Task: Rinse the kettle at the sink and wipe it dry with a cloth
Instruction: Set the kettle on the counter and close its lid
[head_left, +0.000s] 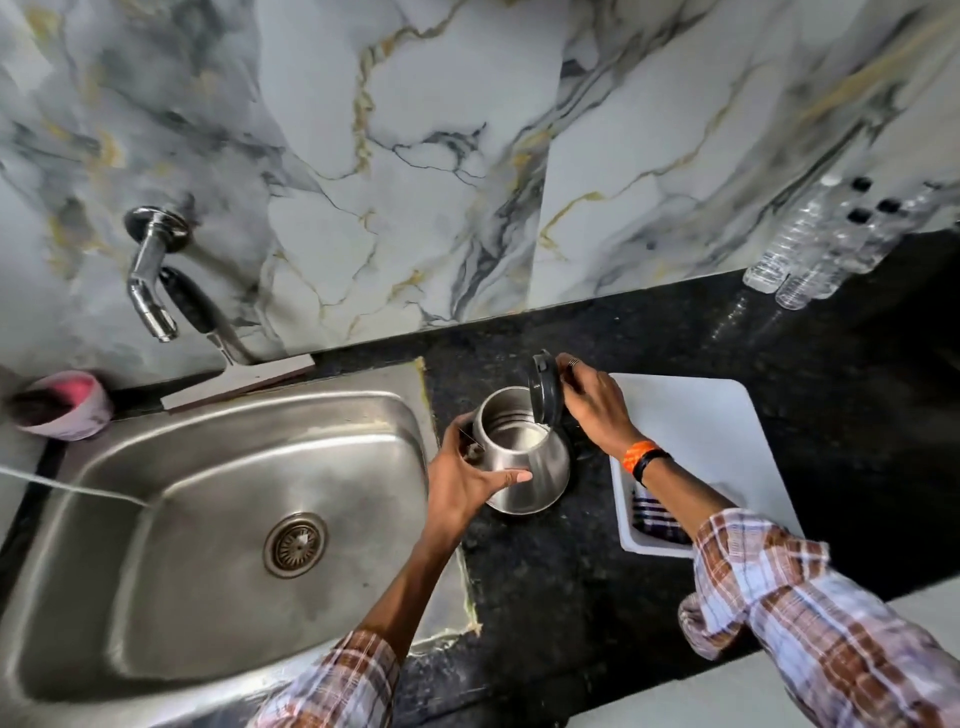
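A steel kettle (540, 475) stands on the black counter (571, 582) just right of the steel sink (171, 519). Its dark lid (544, 392) is swung up, and the inside shows bare metal. My left hand (462, 486) wraps the kettle's left side, thumb across the front. My right hand (592, 402) holds the raised lid from behind. A dark checked cloth (655, 517) lies in a white tray (711, 431) to the right, partly hidden by my right forearm. The chrome tap (150, 280) juts from the marble wall above the sink; no water runs.
A pink cup (65, 405) stands at the sink's back left corner. Several clear plastic bottles (821, 249) lean against the wall at the far right. A thin white cord (67, 486) crosses the sink's left rim. A flat board (244, 382) lies behind the sink.
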